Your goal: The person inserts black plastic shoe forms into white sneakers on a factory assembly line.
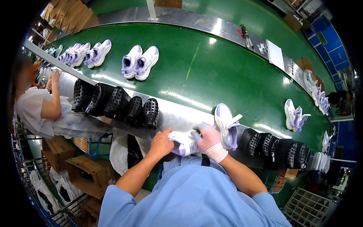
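Note:
Close to my body, over the near edge of the metal table, lies a white and lilac sneaker (184, 142). My bare left hand (162, 143) grips its left end, fingers curled over it. On its other end is my right hand (210, 140), in a striped knit glove, closed around the upper. A second sneaker (225, 120) of the same kind rests just right of that glove, half on the green belt, its tongue raised. The fingertips are partly hidden by the shoe.
Black perforated shoe moulds (121, 104) stand left of my hands, and more black moulds (278, 145) to the right. Sneaker pairs (140, 62) sit along the green conveyor belt (181, 87). A co-worker (41, 106) sits at far left. Wooden boxes (89, 174) are below the table.

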The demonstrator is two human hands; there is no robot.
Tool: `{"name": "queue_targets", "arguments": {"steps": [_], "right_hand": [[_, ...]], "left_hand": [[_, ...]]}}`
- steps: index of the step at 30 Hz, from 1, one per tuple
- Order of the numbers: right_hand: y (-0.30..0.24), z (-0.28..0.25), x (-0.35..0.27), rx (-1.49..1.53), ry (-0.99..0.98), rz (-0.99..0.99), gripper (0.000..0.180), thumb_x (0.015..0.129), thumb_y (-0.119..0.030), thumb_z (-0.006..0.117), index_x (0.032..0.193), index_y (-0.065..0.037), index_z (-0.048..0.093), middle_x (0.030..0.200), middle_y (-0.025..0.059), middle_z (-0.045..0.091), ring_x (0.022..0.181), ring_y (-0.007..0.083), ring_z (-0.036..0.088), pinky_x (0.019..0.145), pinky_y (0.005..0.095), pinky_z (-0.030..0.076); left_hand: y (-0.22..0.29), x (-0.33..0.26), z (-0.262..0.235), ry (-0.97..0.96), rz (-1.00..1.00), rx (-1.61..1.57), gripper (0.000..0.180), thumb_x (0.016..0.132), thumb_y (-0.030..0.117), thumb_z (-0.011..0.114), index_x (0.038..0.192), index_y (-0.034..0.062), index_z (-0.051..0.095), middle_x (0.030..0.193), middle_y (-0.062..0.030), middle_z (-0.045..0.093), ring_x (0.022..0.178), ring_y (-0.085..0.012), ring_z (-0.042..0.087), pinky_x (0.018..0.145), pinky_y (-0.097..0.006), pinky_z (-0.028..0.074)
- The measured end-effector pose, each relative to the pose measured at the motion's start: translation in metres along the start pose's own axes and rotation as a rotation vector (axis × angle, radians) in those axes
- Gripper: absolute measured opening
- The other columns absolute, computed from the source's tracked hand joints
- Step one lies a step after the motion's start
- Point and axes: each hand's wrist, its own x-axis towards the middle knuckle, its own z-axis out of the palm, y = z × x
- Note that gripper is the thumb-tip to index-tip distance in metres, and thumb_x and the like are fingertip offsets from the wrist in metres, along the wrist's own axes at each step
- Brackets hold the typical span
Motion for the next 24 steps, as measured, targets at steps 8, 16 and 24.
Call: {"name": "queue_targets", "arguments": {"steps": [8, 16, 24], "right_hand": [[0.009, 0.025, 0.007, -0.090, -0.269, 0.318, 0.057, 0.088, -0.054, 0.067, 0.101, 0.002, 0.072, 0.103, 0.0272, 0.072, 0.099, 0.0406, 0.071, 0.088, 0.0477, 0.056], [0.020, 0.051, 0.013, -0.006, -0.308, 0.378, 0.051, 0.092, -0.051, 0.060, 0.100, -0.003, 0.075, 0.099, 0.0242, 0.074, 0.099, 0.0410, 0.071, 0.087, 0.0493, 0.055], [0.030, 0.076, 0.008, 0.119, -0.178, 0.424, 0.046, 0.091, -0.046, 0.060, 0.098, -0.004, 0.075, 0.101, 0.0257, 0.072, 0.100, 0.0430, 0.069, 0.089, 0.0497, 0.054]], "left_hand": [[0.009, 0.021, 0.057, -0.237, -0.471, -0.384, 0.045, 0.089, 0.028, 0.070, 0.119, -0.0050, 0.062, 0.099, -0.0300, 0.072, 0.079, -0.0380, 0.075, 0.060, -0.043, 0.062], [0.020, 0.028, 0.043, 0.361, 0.437, 0.168, 0.022, 0.082, 0.013, 0.074, 0.099, 0.0057, 0.063, 0.091, -0.0139, 0.060, 0.087, -0.0351, 0.064, 0.071, -0.046, 0.054], [0.024, 0.040, 0.043, 0.283, 0.737, 0.197, 0.010, 0.080, 0.005, 0.068, 0.088, 0.0061, 0.062, 0.083, -0.0130, 0.056, 0.081, -0.0348, 0.061, 0.068, -0.047, 0.051]]}}
